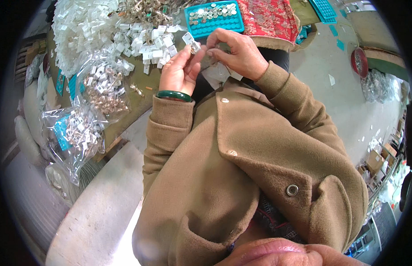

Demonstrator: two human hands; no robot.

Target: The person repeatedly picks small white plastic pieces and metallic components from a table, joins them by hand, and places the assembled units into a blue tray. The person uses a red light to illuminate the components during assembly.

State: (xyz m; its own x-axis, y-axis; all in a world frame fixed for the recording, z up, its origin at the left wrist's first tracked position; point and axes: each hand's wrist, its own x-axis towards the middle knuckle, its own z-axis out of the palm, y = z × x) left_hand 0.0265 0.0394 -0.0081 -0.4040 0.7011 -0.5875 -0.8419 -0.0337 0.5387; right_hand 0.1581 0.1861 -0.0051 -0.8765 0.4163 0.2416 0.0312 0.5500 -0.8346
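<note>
My left hand (178,73), with a dark green bangle (174,95) at its wrist, pinches a small white square plastic piece (188,39) between thumb and fingertips. Close beside it on the right, my right hand (238,52) has its thumb and forefinger brought together; whatever is between them is too small to make out. Just left of my hands lies a loose heap of similar white pieces (158,46). Beyond my hands sits a turquoise tray (206,30) with rows of hollows, many filled with small round shiny parts.
A large pile of whitish translucent pieces (79,33) covers the far left, with a tangle of brownish metal parts (148,13) beside it. Clear plastic bags of mixed parts (104,84) lie at left. Red patterned cloth (270,22) is right of the tray. A red bowl (359,63) stands farther right.
</note>
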